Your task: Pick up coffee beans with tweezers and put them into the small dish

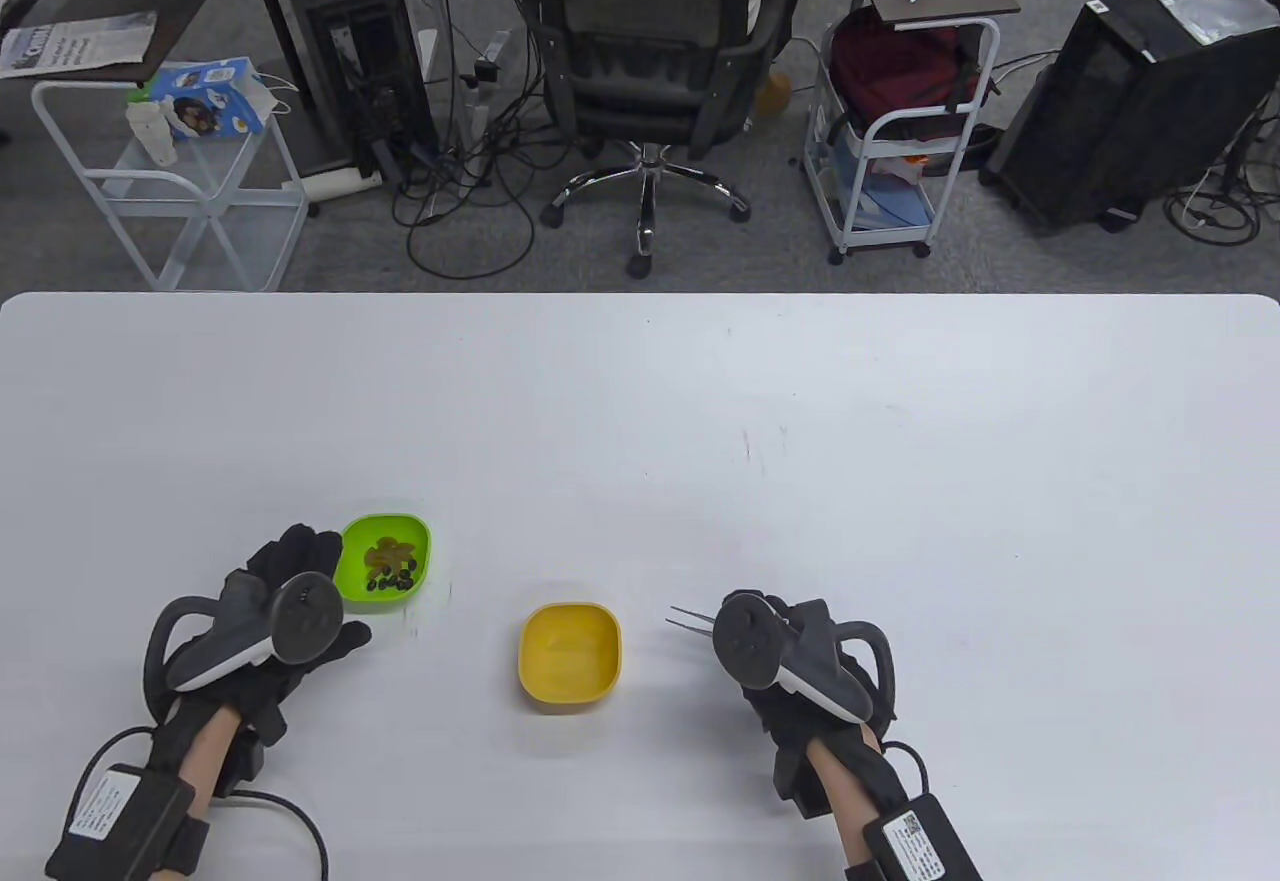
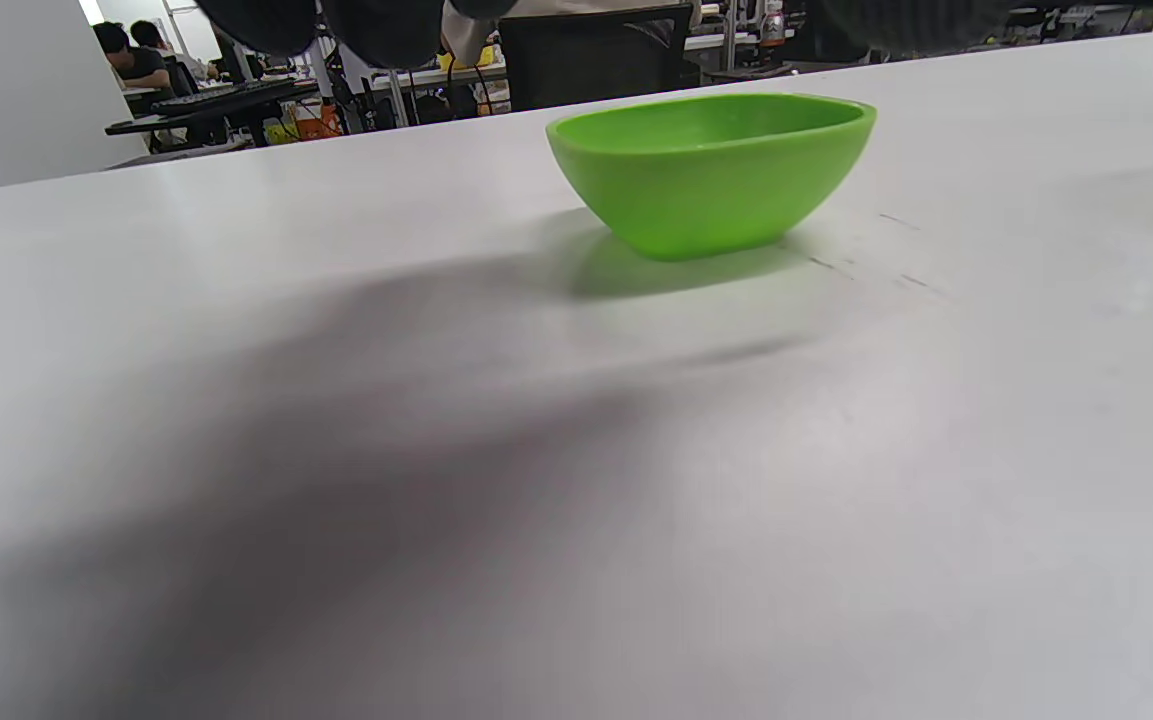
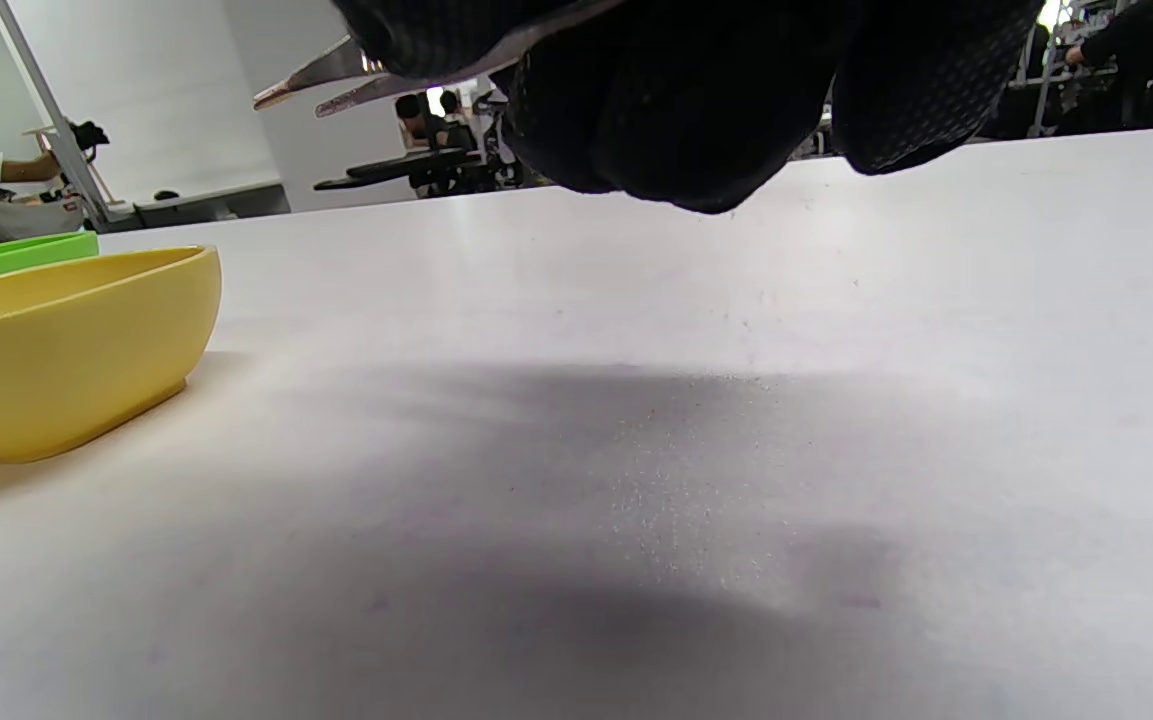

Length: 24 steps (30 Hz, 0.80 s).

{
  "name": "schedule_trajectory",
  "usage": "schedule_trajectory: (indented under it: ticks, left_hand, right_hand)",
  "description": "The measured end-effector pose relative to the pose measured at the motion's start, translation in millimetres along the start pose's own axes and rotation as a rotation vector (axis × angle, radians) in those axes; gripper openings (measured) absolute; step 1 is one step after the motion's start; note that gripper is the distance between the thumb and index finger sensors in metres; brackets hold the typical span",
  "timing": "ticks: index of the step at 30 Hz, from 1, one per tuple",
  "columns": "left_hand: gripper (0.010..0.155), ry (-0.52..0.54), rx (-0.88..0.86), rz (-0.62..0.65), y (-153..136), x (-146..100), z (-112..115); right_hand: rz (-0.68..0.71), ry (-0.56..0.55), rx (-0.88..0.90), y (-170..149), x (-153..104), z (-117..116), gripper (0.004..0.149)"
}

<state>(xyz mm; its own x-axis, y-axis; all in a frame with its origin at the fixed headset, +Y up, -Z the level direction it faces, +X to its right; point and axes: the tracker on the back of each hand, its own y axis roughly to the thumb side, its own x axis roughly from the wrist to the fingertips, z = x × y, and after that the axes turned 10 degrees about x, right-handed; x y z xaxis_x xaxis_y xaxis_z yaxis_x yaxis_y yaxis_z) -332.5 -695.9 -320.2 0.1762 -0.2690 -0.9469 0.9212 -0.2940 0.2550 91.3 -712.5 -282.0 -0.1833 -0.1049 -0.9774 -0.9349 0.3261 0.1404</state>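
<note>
My right hand [image 1: 790, 666] holds the tweezers [image 1: 690, 617], tips apart, near the yellow dish [image 1: 570, 657]. My left hand [image 1: 275, 611] rests loosely spread beside the green dish [image 1: 386, 561] of beans [image 1: 392, 580].

The white counter [image 1: 640, 401] looks smooth and matt, faintly scuffed. The green plastic dish [image 2: 711, 170] and the yellow plastic dish [image 1: 570, 656] have a smooth, dull sheen. The thin tweezers [image 1: 690, 618] are bare metal. Both hands wear black knit-textured cloth gloves [image 3: 696, 90].
</note>
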Motion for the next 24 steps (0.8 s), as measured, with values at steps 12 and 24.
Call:
schedule_trajectory:
  ticks: [12,24]
  left_hand:
    - [0.120,-0.233,0.019,0.071,-5.7,61.7,-19.8]
    - [0.124,-0.301,0.021,0.118,2.8,84.7,-10.0]
  right_hand:
    - [-0.006,0.028,0.004,-1.7,0.9,-1.7,0.051]
    - [-0.018,0.043,0.015,-3.7,1.6,-1.4,0.051]
